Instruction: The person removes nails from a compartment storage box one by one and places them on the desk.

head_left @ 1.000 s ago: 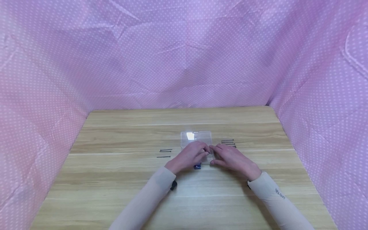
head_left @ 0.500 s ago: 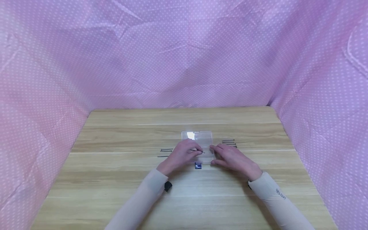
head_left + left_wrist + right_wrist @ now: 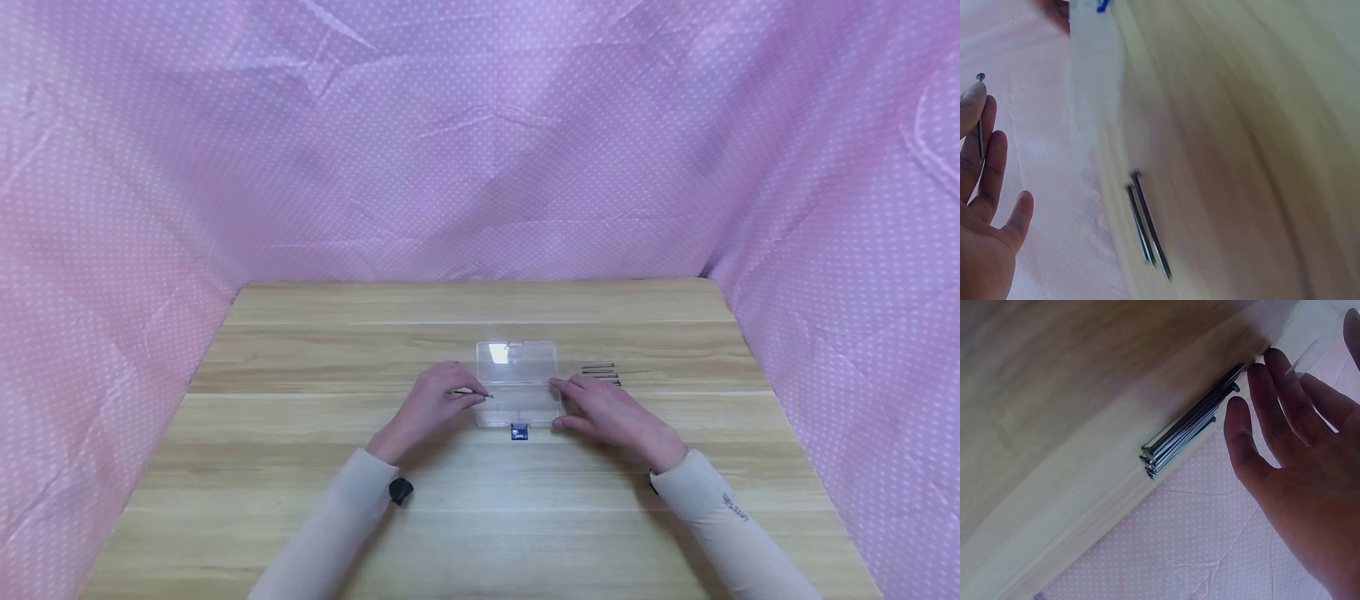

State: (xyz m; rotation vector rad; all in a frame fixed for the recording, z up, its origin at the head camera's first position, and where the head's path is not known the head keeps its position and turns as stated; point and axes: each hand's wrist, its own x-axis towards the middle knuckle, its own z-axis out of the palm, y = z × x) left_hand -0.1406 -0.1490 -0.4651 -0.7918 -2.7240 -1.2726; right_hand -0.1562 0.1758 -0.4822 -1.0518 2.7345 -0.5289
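My left hand (image 3: 429, 402) pinches a nail (image 3: 471, 392) between thumb and fingers, its head pointing right, at the left side of a clear plastic box (image 3: 497, 413). In the left wrist view that nail (image 3: 980, 142) stands head up in the fingers. The box lies with its lid (image 3: 532, 360) swung back and a blue latch (image 3: 519, 432) at its front. My right hand (image 3: 609, 414) rests with extended fingers at the box's right edge. Beyond that hand lie several more nails (image 3: 598, 372), bunched side by side in the right wrist view (image 3: 1188, 422).
A few loose nails (image 3: 1146, 222) lie on the wooden table (image 3: 480, 525) near my left hand, hidden behind it in the head view. Pink dotted cloth (image 3: 480, 167) hangs around the table's back and sides.
My left hand has moved left from over the box to its left side, with the nail pinched in it. It now covers the left-hand nails. The right hand keeps its place.
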